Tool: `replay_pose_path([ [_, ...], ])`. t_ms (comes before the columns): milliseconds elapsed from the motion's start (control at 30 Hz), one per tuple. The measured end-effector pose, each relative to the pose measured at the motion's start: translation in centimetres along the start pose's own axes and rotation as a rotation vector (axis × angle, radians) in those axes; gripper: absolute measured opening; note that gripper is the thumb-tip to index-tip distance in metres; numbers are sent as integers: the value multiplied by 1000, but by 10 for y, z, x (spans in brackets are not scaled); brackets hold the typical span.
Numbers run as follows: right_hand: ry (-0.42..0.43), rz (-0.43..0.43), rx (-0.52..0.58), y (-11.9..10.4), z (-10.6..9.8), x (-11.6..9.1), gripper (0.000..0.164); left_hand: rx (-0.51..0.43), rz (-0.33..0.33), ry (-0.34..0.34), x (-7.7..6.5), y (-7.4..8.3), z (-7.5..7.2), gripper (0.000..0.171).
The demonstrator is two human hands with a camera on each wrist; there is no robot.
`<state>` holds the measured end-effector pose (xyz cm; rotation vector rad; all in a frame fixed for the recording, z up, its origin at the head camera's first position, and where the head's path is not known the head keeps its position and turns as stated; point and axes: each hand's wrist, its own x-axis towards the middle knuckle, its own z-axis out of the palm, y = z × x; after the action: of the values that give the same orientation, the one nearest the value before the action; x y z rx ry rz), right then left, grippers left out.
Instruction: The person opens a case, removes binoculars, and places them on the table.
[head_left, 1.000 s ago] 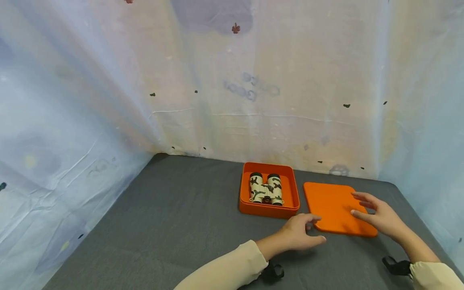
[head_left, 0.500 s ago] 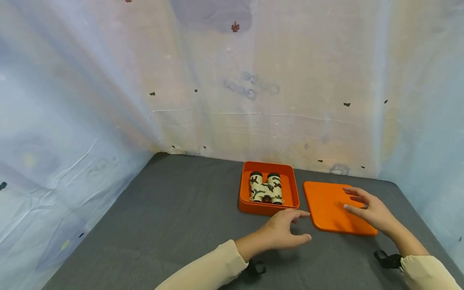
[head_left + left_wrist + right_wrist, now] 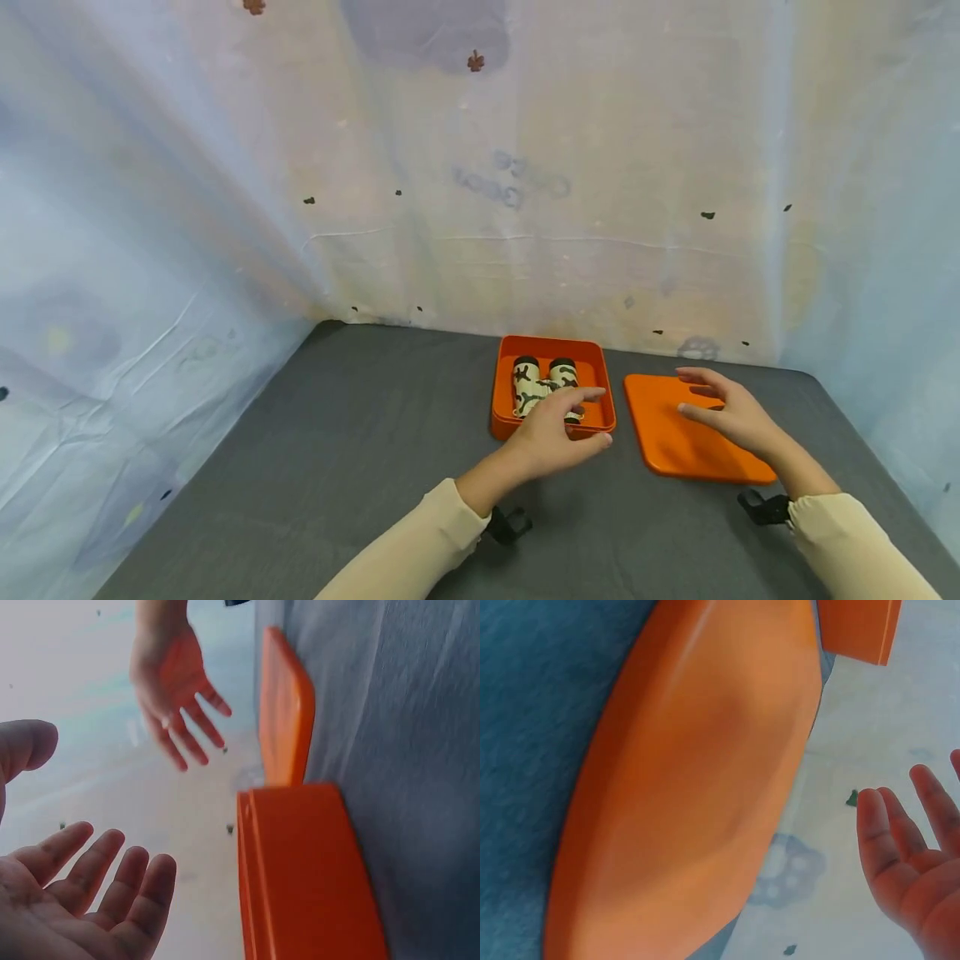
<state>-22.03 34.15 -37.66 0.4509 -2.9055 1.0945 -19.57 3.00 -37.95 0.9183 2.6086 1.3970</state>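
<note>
Grey table (image 3: pixel 360 467): binoculars (image 3: pixel 527 388) in orange box (image 3: pixel 502 426), lid (image 3: pixel 663 427) still off alongside — left hand (image 3: pixel 551 435), right hand (image 3: pixel 729 414) empty, loosely spread.

I see a box (image 3: pixel 591 362) on the table (image 3: pixel 337 467), near the back, with binoculars (image 3: pixel 527 387) lying inside it. A lid (image 3: pixel 675 437) lies flat on the table just to the box's right. A sheet (image 3: pixel 570 283) hangs behind them and along both sides. The person's left hand (image 3: pixel 547 437) is up in the air by the box's near side, and the right hand (image 3: pixel 731 412) is up over the lid.
</note>
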Motion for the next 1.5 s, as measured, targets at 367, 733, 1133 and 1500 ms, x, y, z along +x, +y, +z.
replay_pose_path([
  [367,-13,-56,9,-18,5,10,60,-59,-30,158,2,-21,-32,55],
  [733,-18,-107,68,-33,11,29,56,19,-97,274,2,-52,-48,49],
  [1133,-1,-184,49,-61,29,56,51,-15,-227,336,-2,-84,-54,45],
  [1500,-27,-229,9,-85,51,79,51,-64,-317,304,-3,-100,-60,41],
])
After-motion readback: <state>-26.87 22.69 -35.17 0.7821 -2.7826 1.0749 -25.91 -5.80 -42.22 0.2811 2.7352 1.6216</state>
